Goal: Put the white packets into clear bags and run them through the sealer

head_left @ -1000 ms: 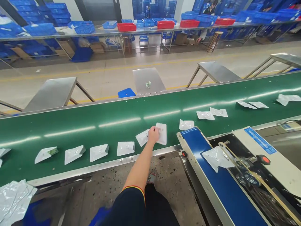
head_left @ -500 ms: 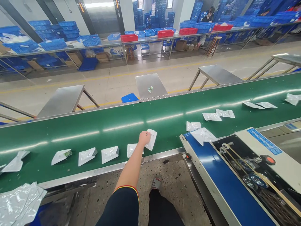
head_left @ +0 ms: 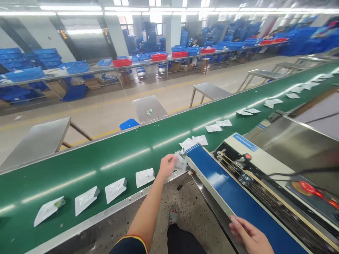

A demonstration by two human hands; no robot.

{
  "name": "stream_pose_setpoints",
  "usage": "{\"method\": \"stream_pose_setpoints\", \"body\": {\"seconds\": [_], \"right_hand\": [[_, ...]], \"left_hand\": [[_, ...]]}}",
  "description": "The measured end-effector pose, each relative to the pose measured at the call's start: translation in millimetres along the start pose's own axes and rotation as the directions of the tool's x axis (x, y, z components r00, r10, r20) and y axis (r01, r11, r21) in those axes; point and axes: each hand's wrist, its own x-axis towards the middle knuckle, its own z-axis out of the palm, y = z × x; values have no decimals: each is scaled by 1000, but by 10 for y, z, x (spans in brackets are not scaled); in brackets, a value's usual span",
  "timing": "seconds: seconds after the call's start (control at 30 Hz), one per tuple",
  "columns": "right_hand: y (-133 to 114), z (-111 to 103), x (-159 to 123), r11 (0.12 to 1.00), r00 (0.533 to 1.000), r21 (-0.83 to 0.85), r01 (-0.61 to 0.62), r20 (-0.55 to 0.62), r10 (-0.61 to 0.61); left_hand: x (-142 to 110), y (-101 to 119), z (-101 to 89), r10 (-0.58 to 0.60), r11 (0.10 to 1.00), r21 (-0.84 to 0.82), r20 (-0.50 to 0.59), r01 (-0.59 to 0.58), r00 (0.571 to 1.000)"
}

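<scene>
My left hand point(head_left: 168, 165) is closed on a white pouch point(head_left: 180, 160), pinched at its left side. The pouch hangs over the near edge of the green conveyor belt point(head_left: 113, 155), beside the end of a narrower blue belt point(head_left: 212, 169). My right hand point(head_left: 250, 234) is at the lower right by the blue belt's side rail, its fingers loosely extended and partly blurred, with no object visible in them. Left of my left hand, several white pouches lie spaced on the green belt, the closest being a flat pouch point(head_left: 145, 177).
More white pouches point(head_left: 200, 140) lie on the green belt beyond the blue belt's end. A machine with exposed pulleys point(head_left: 243, 176) adjoins the blue belt. Steel tables point(head_left: 149, 107) stand across the belt, and blue and red crates point(head_left: 122, 62) line a far bench.
The view has turned right and up. My left hand has carried the pouch rightward, close to the blue belt's end. My right hand has come into view.
</scene>
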Motion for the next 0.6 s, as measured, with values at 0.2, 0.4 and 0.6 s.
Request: {"method": "stream_pose_setpoints", "body": {"seconds": [0.2, 0.4, 0.6], "right_hand": [[-721, -59, 0, 867, 868, 119, 485, -188, -459], [-348, -825, -227, 789, 855, 369, 491, -376, -357], [462, -1695, -548, 562, 732, 611, 558, -681, 13]], "left_hand": [[-899, 895, 1375, 5, 923, -338, 484, 182, 875], [-1516, 1328, 2395, 1, 891, -292, 766, 347, 643], [-1841, 1271, 3204, -99, 882, -230, 763, 411, 639]]}}
